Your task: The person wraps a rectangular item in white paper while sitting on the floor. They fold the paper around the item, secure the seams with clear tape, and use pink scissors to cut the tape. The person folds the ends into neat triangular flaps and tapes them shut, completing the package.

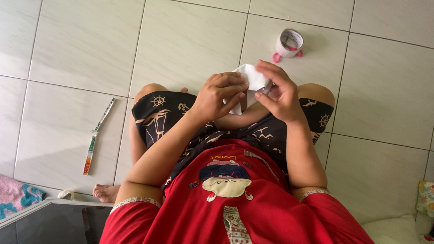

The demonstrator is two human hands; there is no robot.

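I am sitting cross-legged on the pale tiled floor [72, 54], looking down past my red shirt [226, 203] and dark patterned shorts [167, 113]. Going from the left, a pink and teal cloth [16, 196] is lying at the edge of the view, then one long thin rolled paper stick [97, 135] is resting on the tiles, well apart from my knee, with a small pale scrap [66, 194] lying near my bare foot [106, 192]. Nothing is standing between my hands and what they are working on. My left hand [221, 95] is curling its fingers closed over the near left edge of one folded white paper [251, 77], and my right hand [280, 90] is pinching the same paper from the right, thumb and fingers closed on it. The paper is sitting between both hands, above my lap, touching each. Beyond my right hand, one roll of tape [289, 43] with a pink-handled pair of scissors [276, 58] beside it is lying on the floor. At the far right edge, a flowered cloth [426, 199] is showing.
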